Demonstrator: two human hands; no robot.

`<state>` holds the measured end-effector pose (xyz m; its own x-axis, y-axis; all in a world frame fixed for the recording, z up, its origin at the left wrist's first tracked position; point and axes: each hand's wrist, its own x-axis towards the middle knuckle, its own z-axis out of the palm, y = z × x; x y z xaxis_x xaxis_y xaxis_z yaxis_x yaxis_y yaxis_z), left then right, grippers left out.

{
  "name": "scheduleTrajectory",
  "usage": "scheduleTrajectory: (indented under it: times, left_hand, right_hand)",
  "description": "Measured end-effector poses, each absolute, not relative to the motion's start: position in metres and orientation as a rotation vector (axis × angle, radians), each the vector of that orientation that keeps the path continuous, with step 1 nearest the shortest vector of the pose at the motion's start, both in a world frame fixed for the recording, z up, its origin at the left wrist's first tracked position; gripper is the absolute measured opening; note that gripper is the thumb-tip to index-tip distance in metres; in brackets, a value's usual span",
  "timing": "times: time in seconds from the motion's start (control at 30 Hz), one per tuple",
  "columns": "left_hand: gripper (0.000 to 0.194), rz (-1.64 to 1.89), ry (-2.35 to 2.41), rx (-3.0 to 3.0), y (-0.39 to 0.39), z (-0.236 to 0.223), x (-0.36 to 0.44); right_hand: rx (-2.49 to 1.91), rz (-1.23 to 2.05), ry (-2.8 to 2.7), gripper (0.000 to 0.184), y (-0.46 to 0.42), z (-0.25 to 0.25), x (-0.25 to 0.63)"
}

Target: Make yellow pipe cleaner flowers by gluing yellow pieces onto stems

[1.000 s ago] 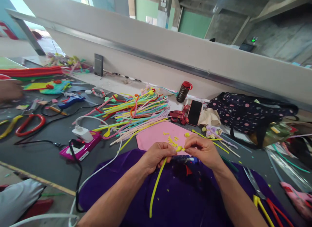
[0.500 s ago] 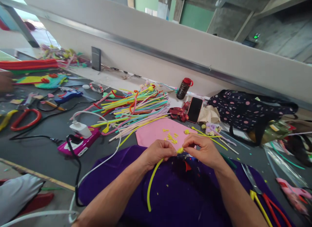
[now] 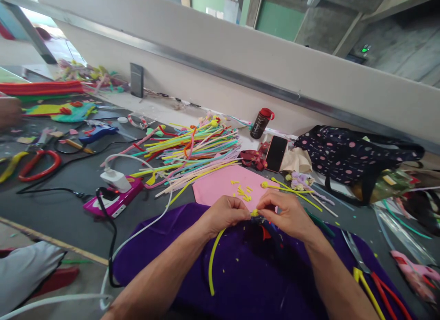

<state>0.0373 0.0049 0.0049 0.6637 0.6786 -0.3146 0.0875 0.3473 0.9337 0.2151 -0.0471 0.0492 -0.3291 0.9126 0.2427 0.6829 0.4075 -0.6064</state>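
A yellow pipe cleaner [image 3: 212, 265] hangs in a curve from beneath my left hand [image 3: 228, 212], whose thumb and fingers pinch it near the top. At that end is a small yellow fuzzy knob [image 3: 254, 213], between my two hands. My right hand [image 3: 283, 214] is closed with thumb and forefinger on the knob's other side. Both hands are over a purple cloth [image 3: 161, 242], by the edge of a pink sheet [image 3: 213, 187]. Short yellow bits [image 3: 242, 191] lie on that sheet. Just beyond, a yellow stem with a knobbed tip [image 3: 264, 184] rests near my right hand.
A heap of coloured pipe cleaners [image 3: 192, 148] lies ahead. Left are a magenta power strip [image 3: 115, 198] with cables and red-handled scissors [image 3: 39, 166]. A phone [image 3: 276, 153], bottle [image 3: 261, 124] and dotted bag [image 3: 337, 150] stand behind; more scissors [image 3: 357, 253] lie right. Another person's hand [image 3: 8, 113] shows far left.
My hands stay pinched together at the yellow knob, with only slight finger movement. The whole view has shifted a little.
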Motion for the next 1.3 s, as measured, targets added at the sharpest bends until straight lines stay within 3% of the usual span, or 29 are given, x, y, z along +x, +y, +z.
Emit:
scheduleTrajectory:
  times: [0.93, 1.3]
  left_hand:
    - [0.015, 0.465, 0.758, 1.213, 0.0050, 0.0019, 0.0375]
    - [0.028, 0.469, 0.752, 1.223, 0.0054, 0.0039, 0.0370]
  right_hand:
    - [-1.291, 0.458, -2.202, 0.015, -0.0491, 0.0472, 0.2113]
    - [-1.369, 0.398, -2.162, 0.014, -0.0482, 0.0457, 0.2081]
